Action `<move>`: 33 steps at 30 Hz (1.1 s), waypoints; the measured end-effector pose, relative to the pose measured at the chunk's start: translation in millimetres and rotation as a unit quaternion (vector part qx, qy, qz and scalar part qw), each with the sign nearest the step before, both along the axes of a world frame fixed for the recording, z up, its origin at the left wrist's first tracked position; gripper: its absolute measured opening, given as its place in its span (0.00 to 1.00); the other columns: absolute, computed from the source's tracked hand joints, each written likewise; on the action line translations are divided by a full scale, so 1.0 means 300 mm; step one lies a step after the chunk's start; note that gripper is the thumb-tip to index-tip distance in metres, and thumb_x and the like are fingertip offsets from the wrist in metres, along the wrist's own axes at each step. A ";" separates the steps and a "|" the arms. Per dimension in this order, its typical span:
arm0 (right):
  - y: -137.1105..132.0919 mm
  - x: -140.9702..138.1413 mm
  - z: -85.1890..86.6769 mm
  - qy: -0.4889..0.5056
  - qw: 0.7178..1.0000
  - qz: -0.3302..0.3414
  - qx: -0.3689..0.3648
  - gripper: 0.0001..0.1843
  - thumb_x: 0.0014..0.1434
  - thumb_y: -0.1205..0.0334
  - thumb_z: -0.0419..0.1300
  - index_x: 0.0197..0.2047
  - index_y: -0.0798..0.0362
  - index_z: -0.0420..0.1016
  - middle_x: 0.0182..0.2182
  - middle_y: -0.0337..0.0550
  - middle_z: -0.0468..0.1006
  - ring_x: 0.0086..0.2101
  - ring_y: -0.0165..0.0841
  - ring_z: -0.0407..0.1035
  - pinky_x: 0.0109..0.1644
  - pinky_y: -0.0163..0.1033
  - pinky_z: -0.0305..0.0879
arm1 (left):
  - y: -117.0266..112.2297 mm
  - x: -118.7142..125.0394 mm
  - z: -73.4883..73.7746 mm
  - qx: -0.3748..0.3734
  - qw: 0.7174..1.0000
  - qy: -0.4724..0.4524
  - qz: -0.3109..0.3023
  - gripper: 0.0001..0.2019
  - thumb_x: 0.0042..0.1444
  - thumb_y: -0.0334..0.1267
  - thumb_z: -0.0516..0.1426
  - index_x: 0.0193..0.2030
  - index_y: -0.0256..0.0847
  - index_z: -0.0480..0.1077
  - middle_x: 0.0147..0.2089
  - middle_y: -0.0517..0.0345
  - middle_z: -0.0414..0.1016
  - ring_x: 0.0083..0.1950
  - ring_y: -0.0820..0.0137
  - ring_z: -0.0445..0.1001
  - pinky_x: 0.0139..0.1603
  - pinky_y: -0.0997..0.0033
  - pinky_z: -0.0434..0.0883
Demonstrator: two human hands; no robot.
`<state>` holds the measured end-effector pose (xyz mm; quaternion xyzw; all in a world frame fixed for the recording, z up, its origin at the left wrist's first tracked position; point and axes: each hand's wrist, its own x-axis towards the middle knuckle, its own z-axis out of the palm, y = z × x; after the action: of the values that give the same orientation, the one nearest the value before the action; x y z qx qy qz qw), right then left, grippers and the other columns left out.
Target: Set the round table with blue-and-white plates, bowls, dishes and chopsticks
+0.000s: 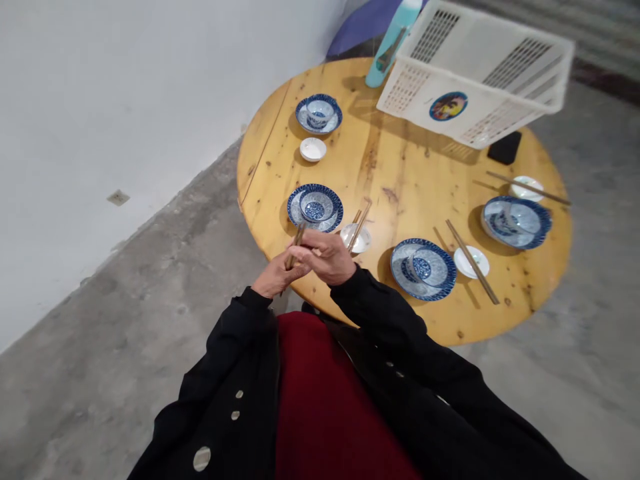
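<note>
My left hand [278, 274] is closed around a pair of chopsticks [299, 237], held in front of the table's near edge. My right hand [327, 256] meets it there, its fingers bent over the same chopsticks; whether it grips them firmly is partly hidden. Just beyond my hands sits a blue-and-white plate [292, 212] with a patterned bowl [316, 205] on it. Beside my right hand a small white dish [363, 240] has chopsticks [359, 225] laid across it.
On the round wooden table [400, 180] are further plates with bowls [423, 269], small dishes [313, 149] and chopsticks [473, 261]. A white plastic basket [425, 119], a turquoise bottle [393, 45] and a black flat object [505, 147] occupy the far side. A wall [125, 100] rises at left.
</note>
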<state>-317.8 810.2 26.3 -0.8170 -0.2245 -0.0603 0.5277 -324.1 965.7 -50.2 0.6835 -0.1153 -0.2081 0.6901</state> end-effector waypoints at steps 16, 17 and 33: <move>0.004 0.113 -0.192 -0.091 0.965 -0.214 -0.120 0.13 0.66 0.56 0.56 0.32 0.52 0.77 0.32 0.47 0.79 0.34 0.36 0.74 0.37 0.40 0.71 | 0.369 -0.205 -0.257 0.069 0.925 0.126 0.351 0.28 0.54 0.59 0.59 0.52 0.38 0.74 0.56 0.40 0.76 0.56 0.56 0.76 0.52 0.58 0.72; 0.011 0.116 -0.185 -0.087 0.964 -0.218 -0.125 0.14 0.65 0.56 0.57 0.31 0.51 0.76 0.32 0.47 0.79 0.34 0.36 0.74 0.37 0.39 0.70 | 0.383 -0.226 -0.268 0.063 0.919 0.142 0.361 0.29 0.53 0.59 0.59 0.52 0.37 0.74 0.56 0.40 0.76 0.55 0.57 0.77 0.50 0.60 0.72; 0.080 0.143 -0.127 0.060 0.955 -0.287 0.037 0.15 0.58 0.48 0.62 0.27 0.50 0.76 0.23 0.41 0.77 0.26 0.35 0.74 0.36 0.42 0.74 | 0.634 -0.334 -0.259 0.130 0.909 0.142 0.370 0.32 0.52 0.64 0.57 0.51 0.37 0.73 0.53 0.41 0.78 0.56 0.54 0.76 0.56 0.56 0.71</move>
<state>-274.8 834.2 -11.9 -0.8293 0.0544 -0.1681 0.5302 -424.3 1156.0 -127.9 0.7237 0.2738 -0.0459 0.6319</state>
